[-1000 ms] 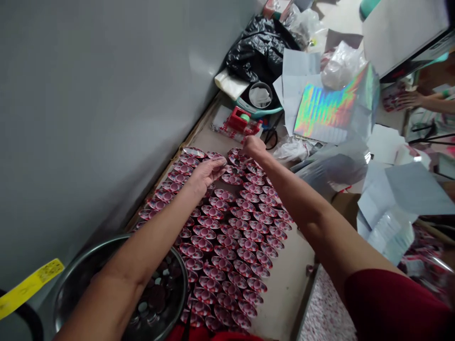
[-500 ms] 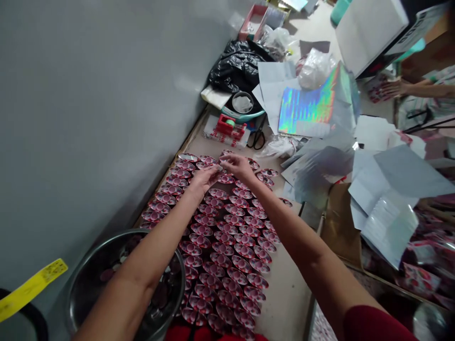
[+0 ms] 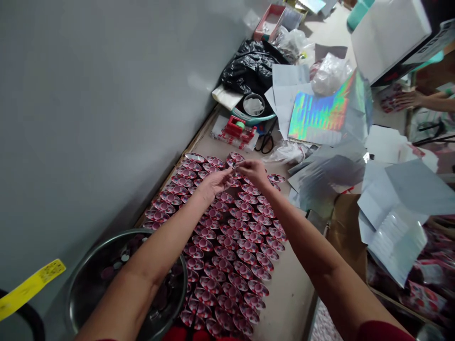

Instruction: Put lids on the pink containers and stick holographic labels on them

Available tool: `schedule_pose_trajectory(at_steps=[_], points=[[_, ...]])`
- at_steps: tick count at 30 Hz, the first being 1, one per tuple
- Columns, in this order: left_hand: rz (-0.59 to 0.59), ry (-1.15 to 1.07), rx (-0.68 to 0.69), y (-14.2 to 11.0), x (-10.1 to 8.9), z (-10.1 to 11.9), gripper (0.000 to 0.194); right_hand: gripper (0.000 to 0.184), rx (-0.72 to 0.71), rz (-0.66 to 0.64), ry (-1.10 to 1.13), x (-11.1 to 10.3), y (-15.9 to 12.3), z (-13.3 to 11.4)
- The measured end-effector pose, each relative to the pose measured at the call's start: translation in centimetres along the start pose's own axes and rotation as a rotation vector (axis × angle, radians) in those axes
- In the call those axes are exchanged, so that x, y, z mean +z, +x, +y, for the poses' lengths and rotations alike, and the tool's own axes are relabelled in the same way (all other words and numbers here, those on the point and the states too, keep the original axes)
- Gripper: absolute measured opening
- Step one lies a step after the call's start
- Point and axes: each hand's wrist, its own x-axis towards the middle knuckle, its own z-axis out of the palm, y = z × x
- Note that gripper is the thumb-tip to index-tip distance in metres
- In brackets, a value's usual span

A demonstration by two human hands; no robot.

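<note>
My left hand (image 3: 217, 182) reaches out over the far end of the table, its fingers closed and their tips drawn together. Against those tips press the pinched fingers of my right hand (image 3: 253, 170). Something small and pale seems to sit between the fingertips, too small to make out. Beneath both hands lie rows of oval printed cards (image 3: 229, 232), red and white, most with a round pink disc in the middle. Under my left forearm is a metal bowl (image 3: 73, 293) of loose round discs (image 3: 125, 258), partly hidden by the arm.
Beyond the cards are a red tape dispenser (image 3: 239, 130), black scissors (image 3: 267, 138) and a black plastic bag (image 3: 250, 66). Grey sheets (image 3: 419, 184) and an iridescent sheet (image 3: 316, 116) cover the right side. A wall (image 3: 88, 94) borders the left. Another person's hand (image 3: 410, 99) shows far right.
The view has shifted a little, so the table things appear farther right. My hands stay together above the far cards, the right hand's fingers now curled more tightly.
</note>
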Motion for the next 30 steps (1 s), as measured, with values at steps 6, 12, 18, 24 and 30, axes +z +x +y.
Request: schedule_pose_trajectory(at_steps=[6, 12, 18, 24, 30], points=[[0.013, 0.137, 0.077, -1.0, -1.3, 3.3, 0.033, 0.019, 0.162, 0.056, -0.491, 1.2, 4.0, 0.0], [-0.043, 0.066, 0.025, -0.8, -2.9, 3.8, 0.039, 0.026, 0.292, -0.129, -0.700, 1.2, 6.9, -1.2], [0.014, 0.128, 0.088, -2.8, -2.5, 2.1, 0.047, 0.027, 0.199, -0.060, -0.649, 1.4, 4.9, -2.7], [-0.101, 0.238, 0.109, -3.1, -2.8, -0.1, 0.042, 0.033, -0.223, -0.001, -0.070, 4.6, -4.7, -1.6], [-0.038, 0.330, 0.096, -1.8, 1.2, -3.0, 0.026, 0.022, 0.016, 0.039, 0.021, 0.2, -5.2, 1.9]])
